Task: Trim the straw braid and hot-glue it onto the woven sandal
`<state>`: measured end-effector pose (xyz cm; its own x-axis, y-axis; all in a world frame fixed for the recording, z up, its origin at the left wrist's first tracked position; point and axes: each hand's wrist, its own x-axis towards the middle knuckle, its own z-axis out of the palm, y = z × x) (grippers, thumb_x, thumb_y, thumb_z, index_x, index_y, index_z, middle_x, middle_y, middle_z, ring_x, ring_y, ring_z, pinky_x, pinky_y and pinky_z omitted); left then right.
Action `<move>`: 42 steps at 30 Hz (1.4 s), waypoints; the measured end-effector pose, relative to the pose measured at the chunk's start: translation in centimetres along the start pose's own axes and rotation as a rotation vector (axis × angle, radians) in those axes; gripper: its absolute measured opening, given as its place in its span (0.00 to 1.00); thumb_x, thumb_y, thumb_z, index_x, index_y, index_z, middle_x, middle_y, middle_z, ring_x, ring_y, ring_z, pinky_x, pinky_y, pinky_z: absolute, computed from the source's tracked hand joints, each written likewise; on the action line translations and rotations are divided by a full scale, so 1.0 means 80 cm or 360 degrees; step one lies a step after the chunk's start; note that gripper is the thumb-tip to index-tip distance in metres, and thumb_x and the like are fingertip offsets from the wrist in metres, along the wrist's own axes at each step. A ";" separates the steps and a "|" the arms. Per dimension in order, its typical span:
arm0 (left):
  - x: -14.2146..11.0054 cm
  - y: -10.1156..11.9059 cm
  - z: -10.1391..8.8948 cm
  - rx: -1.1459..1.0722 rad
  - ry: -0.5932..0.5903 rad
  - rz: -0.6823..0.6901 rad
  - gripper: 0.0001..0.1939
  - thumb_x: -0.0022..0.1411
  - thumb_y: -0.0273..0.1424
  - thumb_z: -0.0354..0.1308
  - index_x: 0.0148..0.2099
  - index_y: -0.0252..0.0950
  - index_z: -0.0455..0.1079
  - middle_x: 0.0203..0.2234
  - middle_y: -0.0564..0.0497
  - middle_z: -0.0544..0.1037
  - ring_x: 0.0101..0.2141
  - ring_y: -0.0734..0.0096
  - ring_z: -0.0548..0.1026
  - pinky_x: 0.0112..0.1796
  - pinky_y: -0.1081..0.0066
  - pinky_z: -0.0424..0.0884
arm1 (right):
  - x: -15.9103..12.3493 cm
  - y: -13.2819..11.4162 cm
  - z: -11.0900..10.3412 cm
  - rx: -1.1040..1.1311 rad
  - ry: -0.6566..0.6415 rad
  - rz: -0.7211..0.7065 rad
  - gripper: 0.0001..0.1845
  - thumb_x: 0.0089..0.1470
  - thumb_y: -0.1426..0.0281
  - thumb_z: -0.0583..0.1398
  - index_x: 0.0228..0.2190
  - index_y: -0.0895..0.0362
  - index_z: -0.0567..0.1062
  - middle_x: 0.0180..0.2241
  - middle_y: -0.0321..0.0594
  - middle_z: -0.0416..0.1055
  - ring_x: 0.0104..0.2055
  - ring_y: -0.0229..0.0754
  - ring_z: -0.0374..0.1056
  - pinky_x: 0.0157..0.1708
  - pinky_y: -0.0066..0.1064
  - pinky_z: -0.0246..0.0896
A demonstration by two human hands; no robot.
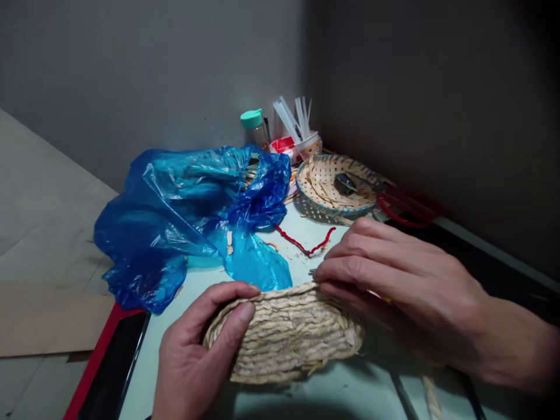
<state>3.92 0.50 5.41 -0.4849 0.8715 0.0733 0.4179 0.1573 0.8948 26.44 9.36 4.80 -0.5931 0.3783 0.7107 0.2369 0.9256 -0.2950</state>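
A woven straw basket (301,332), made of rows of braided plant fibre, is held tilted over the table. My left hand (205,344) grips its left end, thumb on the outside and fingers over the rim. At the right part of the rim, my right hand (402,291) is closed in a pinch. A thin metal tip (312,272) sticks out beyond its fingertips, and a small bit of yellow and red shows beneath the palm; most of this tool is hidden. Below the right hand hangs a strip of braided straw (431,396).
A crumpled blue plastic bag (188,210) covers the table's (205,283) back left. Behind are a bent red pipe cleaner (308,252), a shallow woven tray (324,186) with a dark object, red-handled scissors (406,210), a green-lidded jar (252,122) and a cup (311,146) of clear sticks.
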 end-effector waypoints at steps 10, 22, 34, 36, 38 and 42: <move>-0.001 0.005 0.006 0.0016 0.0042 -0.0040 0.05 0.56 0.42 0.66 0.31 0.50 0.80 0.31 0.61 0.83 0.37 0.70 0.77 0.42 0.75 0.70 | -0.002 0.005 0.005 -0.0002 -0.0024 -0.0048 0.02 0.66 0.78 0.62 0.40 0.63 0.77 0.33 0.39 0.72 0.36 0.39 0.63 0.36 0.36 0.60; -0.002 0.006 0.008 0.0017 0.0042 -0.0011 0.05 0.56 0.39 0.66 0.29 0.48 0.80 0.31 0.60 0.83 0.35 0.70 0.79 0.39 0.76 0.71 | -0.007 0.008 0.001 -0.0111 -0.0213 -0.0009 0.09 0.70 0.76 0.55 0.41 0.58 0.76 0.37 0.39 0.71 0.38 0.41 0.58 0.36 0.36 0.54; -0.007 0.003 0.013 0.0012 -0.0001 0.0091 0.04 0.58 0.35 0.64 0.31 0.49 0.80 0.30 0.63 0.83 0.32 0.76 0.79 0.34 0.80 0.72 | -0.005 -0.006 0.017 -0.0093 -0.0164 0.0014 0.16 0.72 0.74 0.50 0.43 0.58 0.78 0.38 0.40 0.72 0.42 0.44 0.62 0.45 0.43 0.55; -0.008 0.002 0.014 0.0010 0.0002 0.0096 0.04 0.58 0.36 0.64 0.31 0.48 0.80 0.30 0.62 0.84 0.31 0.74 0.80 0.33 0.79 0.73 | -0.006 -0.006 0.018 -0.0126 -0.0139 -0.0005 0.16 0.72 0.74 0.50 0.42 0.58 0.78 0.37 0.40 0.73 0.41 0.44 0.62 0.46 0.44 0.57; -0.008 0.001 0.015 0.0013 0.0002 0.0110 0.04 0.58 0.36 0.64 0.31 0.48 0.80 0.30 0.60 0.84 0.30 0.73 0.80 0.32 0.78 0.73 | -0.007 -0.006 0.017 -0.0164 -0.0134 -0.0039 0.16 0.72 0.75 0.50 0.41 0.58 0.78 0.37 0.41 0.74 0.41 0.45 0.63 0.48 0.46 0.58; -0.009 -0.001 0.016 0.0030 -0.0017 0.0139 0.05 0.59 0.36 0.64 0.31 0.48 0.80 0.30 0.60 0.84 0.31 0.73 0.81 0.33 0.77 0.74 | -0.006 -0.007 0.015 -0.0194 -0.0185 -0.0097 0.18 0.72 0.75 0.48 0.41 0.59 0.78 0.37 0.42 0.77 0.40 0.46 0.65 0.52 0.51 0.57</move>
<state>5.20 0.46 4.75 -0.4377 0.8872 0.1461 0.4725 0.0888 0.8768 25.70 8.63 3.86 -0.6924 0.3248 0.6443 0.2853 0.9434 -0.1691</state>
